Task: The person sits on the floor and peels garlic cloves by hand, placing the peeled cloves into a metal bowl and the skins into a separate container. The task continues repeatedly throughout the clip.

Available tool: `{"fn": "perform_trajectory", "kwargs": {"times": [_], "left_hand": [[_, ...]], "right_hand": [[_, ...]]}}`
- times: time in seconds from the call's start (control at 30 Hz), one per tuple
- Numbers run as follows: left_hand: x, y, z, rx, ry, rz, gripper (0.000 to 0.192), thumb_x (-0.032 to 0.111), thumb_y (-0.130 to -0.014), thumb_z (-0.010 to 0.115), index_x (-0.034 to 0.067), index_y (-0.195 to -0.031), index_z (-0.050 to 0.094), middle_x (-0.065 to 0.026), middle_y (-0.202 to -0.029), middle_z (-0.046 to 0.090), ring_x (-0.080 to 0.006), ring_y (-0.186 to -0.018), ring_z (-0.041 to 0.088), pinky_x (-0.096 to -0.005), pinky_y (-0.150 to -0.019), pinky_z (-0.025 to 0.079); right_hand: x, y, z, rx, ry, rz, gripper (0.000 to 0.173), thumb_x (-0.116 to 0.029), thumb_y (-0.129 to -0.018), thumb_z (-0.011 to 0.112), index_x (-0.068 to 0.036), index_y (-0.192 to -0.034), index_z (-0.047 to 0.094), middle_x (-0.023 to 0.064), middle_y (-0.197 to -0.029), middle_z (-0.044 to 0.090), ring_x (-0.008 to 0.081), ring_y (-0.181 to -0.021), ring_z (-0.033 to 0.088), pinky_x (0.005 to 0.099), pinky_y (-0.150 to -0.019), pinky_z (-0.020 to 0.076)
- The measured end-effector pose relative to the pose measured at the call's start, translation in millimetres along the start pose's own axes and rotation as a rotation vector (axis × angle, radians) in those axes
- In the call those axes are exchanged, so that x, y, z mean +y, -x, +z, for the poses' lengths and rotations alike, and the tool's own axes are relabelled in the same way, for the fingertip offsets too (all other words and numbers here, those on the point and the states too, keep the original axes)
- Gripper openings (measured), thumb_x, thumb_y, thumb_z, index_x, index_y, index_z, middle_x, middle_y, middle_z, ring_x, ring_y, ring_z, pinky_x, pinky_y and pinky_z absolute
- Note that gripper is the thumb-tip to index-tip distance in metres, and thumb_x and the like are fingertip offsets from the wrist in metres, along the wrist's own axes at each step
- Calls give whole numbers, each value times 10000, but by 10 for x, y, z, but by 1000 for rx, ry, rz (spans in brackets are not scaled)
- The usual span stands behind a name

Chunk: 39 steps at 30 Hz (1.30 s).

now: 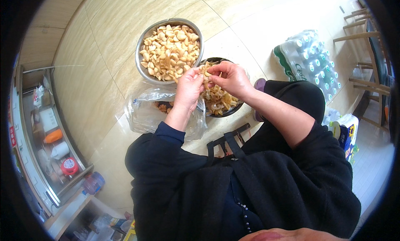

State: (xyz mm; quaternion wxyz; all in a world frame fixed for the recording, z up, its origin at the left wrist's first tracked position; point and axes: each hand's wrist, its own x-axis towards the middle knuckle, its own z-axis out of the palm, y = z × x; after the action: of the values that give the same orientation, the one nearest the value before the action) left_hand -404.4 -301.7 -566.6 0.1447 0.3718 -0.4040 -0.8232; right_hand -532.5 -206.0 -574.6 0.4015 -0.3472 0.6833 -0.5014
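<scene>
Above a dark basin (236, 110) heaped with papery garlic skins (218, 99), my two hands meet at a garlic piece (206, 74) with loose skin. My left hand (189, 89) holds it from the left side. My right hand (232, 78) pinches it between thumb and fingers from the right. A steel bowl (139, 64), full of garlic cloves (172, 49), stands just beyond my left hand. Beneath my left forearm lies a clear plastic bag (140, 111) with brown lumpy pieces (162, 107) inside, partly hidden by the arm.
Shrink-wrapped bottles (309, 60) stand on the tiled floor (106, 53) to the right, near wooden chairs (372, 56). A glass-topped cabinet (53, 141) holding containers runs along the left. A large plastic bottle (93, 182) is beside it. A printed package (345, 135) sits behind my right elbow.
</scene>
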Motion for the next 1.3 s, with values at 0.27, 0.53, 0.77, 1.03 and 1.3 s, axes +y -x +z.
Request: {"fn": "perform_trajectory", "kwargs": {"times": [0.27,0.53,0.77,1.03,1.3], "left_hand": [[3,15,25,-31,-205,47,149,29,-938,434,-24,-1047,521,-87,-900,628,-121,-706,627,-237,-613,536],[-142,-27,-95,-96,-803,105,228,65,-840,593,12,-1061,610,-95,-984,620,-162,-797,624,-262,-697,521],[-44,16,-12,115,-671,348,219,85,-792,693,20,-1000,669,-65,-947,610,-104,-786,576,-228,-684,475],[50,57,67,162,-375,240,139,105,-849,658,-16,-916,670,6,-706,608,-54,-597,525,-189,-555,427],[-7,78,80,213,-355,235,93,62,-832,636,-20,-874,653,-2,-699,617,-39,-576,528,-177,-532,435]], "right_hand": [[-5,-45,-58,15,1,173,209,-202,-819,638,-10,-892,676,93,-793,654,149,-707,616,301,-674,495],[-44,-111,-205,66,-442,338,163,-172,-849,622,-18,-889,656,1,-695,597,54,-569,490,199,-518,409],[-47,-54,-146,6,-543,393,130,-173,-860,646,-44,-849,649,-20,-692,591,30,-513,430,169,-465,329],[-101,7,-33,25,-105,155,211,-207,-831,658,0,-869,680,49,-713,656,76,-641,562,245,-612,472],[-197,36,-9,23,-37,180,220,-206,-817,656,10,-844,681,58,-679,654,72,-624,562,250,-602,474]]}}
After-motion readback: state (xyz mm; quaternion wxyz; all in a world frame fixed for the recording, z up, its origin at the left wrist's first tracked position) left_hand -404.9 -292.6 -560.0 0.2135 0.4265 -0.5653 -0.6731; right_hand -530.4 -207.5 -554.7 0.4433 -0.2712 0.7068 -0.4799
